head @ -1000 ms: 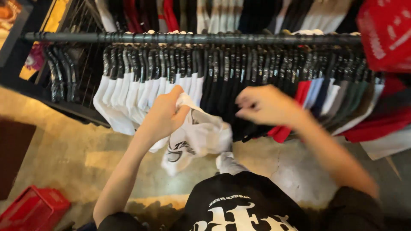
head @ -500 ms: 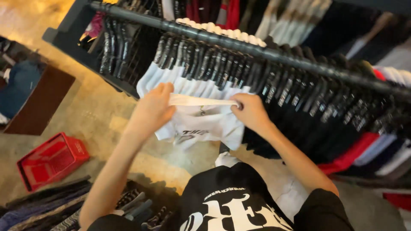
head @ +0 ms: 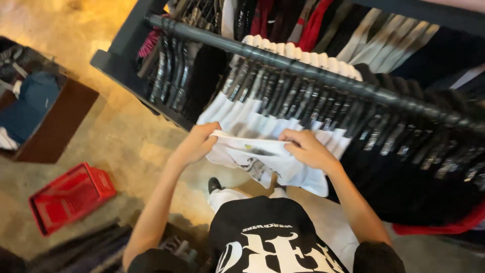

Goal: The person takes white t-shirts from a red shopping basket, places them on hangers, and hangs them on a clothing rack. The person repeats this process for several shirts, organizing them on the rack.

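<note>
I hold a white T-shirt [head: 268, 164] with a dark print stretched flat between both hands, just in front of a clothes rack. My left hand [head: 198, 143] pinches its left shoulder edge. My right hand [head: 304, 147] grips its right shoulder edge. The shirt hangs below my hands, above my own black printed shirt [head: 270, 242]. Behind it, several white and black shirts hang on dark hangers from a black rail [head: 323, 76].
A red shopping basket [head: 70, 197] lies on the concrete floor at lower left. A brown bin [head: 60, 121] with blue clothing stands at far left. More dark garments hang at the bottom left [head: 86, 247]. Red and black clothes fill the rack's right end.
My view has tilted and shifted right along the rack. My right hand, free a second ago, now grips the white shirt, and both hands hold it spread wide.
</note>
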